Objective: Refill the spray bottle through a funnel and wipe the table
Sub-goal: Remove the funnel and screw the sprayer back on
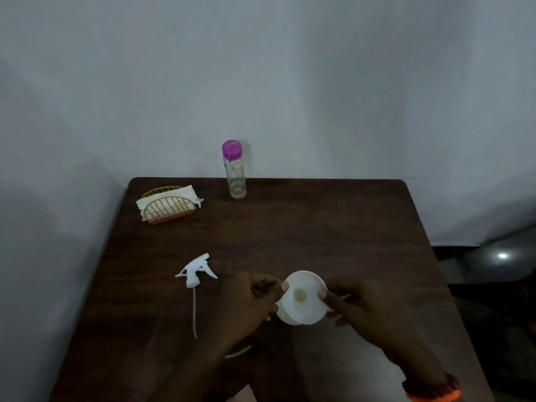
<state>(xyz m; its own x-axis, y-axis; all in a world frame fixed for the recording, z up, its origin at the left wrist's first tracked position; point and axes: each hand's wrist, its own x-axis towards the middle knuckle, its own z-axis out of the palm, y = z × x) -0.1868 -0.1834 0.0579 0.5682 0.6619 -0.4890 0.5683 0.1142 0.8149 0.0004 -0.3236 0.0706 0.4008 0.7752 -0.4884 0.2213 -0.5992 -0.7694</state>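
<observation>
Dark wooden tabletop (333,227) noted. White funnel (301,297) pinched at rim by left hand (249,303) and right hand (362,311), presumably steadied over spray bottle, hidden beneath. Trigger head (195,271) laid aside left, freeing neck. Tissues (168,203) kept far-left for wiping.

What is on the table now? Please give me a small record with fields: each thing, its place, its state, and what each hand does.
funnel: white, seen from above, held at its rim between both hands, near the front of the table
left hand: grips the funnel's left rim
right hand: pinches the funnel's right rim
spray head: white, detached, lying left of the hands, dip tube pointing toward the front
clear bottle: upright at the back edge, pink cap on
napkin holder: gold wire, back left, holding white napkins
spray bottle body: mostly hidden under the funnel
</observation>
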